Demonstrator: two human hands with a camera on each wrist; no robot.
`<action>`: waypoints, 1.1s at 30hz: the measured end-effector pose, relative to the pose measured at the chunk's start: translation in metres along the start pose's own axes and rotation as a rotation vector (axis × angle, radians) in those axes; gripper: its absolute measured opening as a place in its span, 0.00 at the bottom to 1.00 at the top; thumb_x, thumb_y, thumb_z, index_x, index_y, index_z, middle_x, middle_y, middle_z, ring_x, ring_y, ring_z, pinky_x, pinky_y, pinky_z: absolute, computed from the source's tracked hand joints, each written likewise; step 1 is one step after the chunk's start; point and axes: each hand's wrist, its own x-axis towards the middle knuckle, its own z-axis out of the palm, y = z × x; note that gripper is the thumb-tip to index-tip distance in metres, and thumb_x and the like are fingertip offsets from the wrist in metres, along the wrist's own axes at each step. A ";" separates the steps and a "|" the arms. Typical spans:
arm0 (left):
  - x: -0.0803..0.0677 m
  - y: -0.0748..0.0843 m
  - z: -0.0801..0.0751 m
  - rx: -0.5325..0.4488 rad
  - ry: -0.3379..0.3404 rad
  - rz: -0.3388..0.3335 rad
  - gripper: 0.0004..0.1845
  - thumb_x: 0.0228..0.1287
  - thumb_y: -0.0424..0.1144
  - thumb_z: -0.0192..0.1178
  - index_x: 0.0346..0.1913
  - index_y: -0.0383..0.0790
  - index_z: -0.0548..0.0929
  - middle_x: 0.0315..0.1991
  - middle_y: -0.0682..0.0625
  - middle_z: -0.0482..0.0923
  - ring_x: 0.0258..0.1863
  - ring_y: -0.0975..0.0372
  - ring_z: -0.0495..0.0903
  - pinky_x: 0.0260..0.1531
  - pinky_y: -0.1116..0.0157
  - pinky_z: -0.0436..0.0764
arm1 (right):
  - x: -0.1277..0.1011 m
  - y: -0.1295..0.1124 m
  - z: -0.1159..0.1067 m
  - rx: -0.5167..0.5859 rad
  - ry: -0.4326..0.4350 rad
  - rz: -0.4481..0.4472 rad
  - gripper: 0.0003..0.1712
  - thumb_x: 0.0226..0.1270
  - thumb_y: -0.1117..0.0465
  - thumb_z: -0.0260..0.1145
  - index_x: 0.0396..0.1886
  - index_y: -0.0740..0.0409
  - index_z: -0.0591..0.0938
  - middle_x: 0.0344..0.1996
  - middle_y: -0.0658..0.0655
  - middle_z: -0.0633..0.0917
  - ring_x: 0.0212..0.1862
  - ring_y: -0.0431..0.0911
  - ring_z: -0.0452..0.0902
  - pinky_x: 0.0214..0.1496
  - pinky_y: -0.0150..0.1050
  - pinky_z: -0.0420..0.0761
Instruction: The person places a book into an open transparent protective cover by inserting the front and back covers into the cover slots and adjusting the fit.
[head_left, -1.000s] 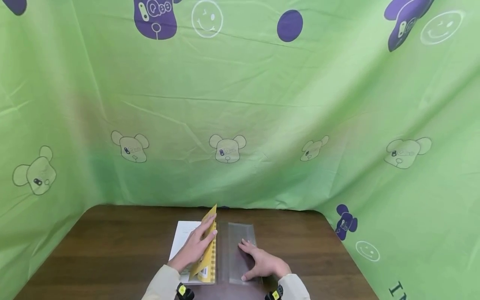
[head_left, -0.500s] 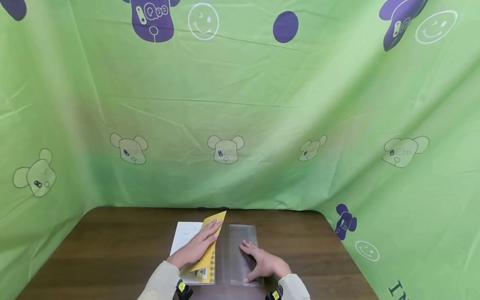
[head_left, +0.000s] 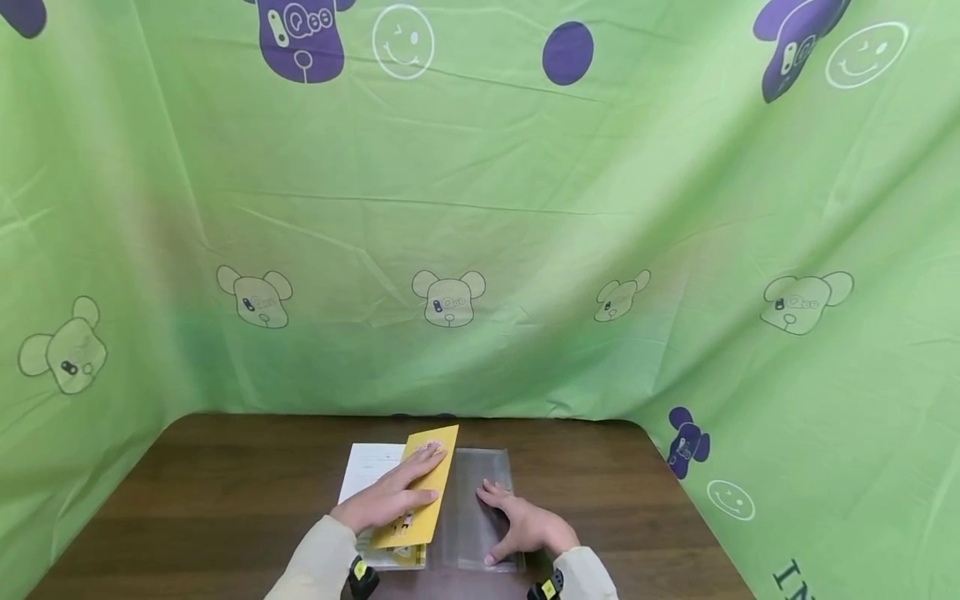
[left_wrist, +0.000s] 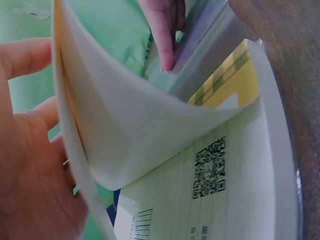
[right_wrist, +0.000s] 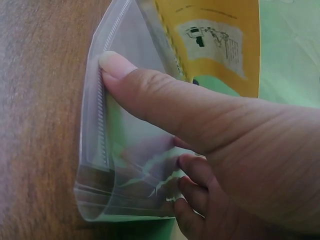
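A book with a yellow cover [head_left: 429,518] lies at the front middle of the table. Its cover stands partly raised and leans right over a white page [head_left: 366,468]. My left hand [head_left: 390,496] lies along the outer yellow face, fingers extended against it. In the left wrist view, the cover's white inside [left_wrist: 120,115] bends above a page printed with a QR code [left_wrist: 210,167]. Right of the book, a clear plastic book cover [head_left: 463,533] lies flat. My right hand [head_left: 528,523] rests on it with thumb and fingers spread, the thumb touching its edge strip [right_wrist: 100,135].
The brown wooden table [head_left: 225,500] stretches out on both sides of the book. Green printed fabric [head_left: 510,358] hangs behind it and at the sides. Each wrist wears a black band with a yellow marker.
The yellow cover has tipped rightward from nearly upright, showing more of its outer face. My left hand has turned with it and remains against it. My right hand stays in place.
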 end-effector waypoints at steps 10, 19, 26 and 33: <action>-0.001 0.003 -0.003 0.191 0.002 -0.018 0.41 0.72 0.64 0.54 0.78 0.43 0.64 0.82 0.43 0.51 0.80 0.44 0.50 0.74 0.37 0.56 | -0.001 -0.001 0.002 0.000 0.010 0.005 0.57 0.49 0.56 0.84 0.77 0.59 0.65 0.80 0.63 0.59 0.80 0.64 0.50 0.77 0.62 0.60; -0.002 -0.003 -0.014 0.199 -0.038 0.048 0.36 0.71 0.55 0.58 0.75 0.39 0.69 0.79 0.42 0.58 0.78 0.44 0.57 0.71 0.36 0.60 | -0.001 -0.001 0.004 0.010 0.014 -0.025 0.57 0.49 0.56 0.84 0.77 0.61 0.65 0.80 0.65 0.58 0.80 0.65 0.50 0.77 0.63 0.59; -0.005 -0.004 -0.014 0.179 -0.062 0.035 0.38 0.72 0.57 0.55 0.78 0.41 0.64 0.81 0.40 0.50 0.80 0.44 0.51 0.73 0.36 0.56 | -0.004 0.003 0.002 0.030 0.013 -0.030 0.57 0.50 0.57 0.84 0.78 0.61 0.65 0.80 0.64 0.58 0.80 0.65 0.49 0.79 0.58 0.58; -0.006 0.000 -0.007 0.255 -0.034 0.039 0.38 0.72 0.61 0.55 0.75 0.39 0.69 0.81 0.40 0.52 0.80 0.44 0.52 0.72 0.37 0.60 | -0.002 0.005 0.002 0.014 0.015 -0.047 0.58 0.49 0.56 0.84 0.77 0.62 0.64 0.79 0.65 0.58 0.80 0.65 0.49 0.79 0.57 0.59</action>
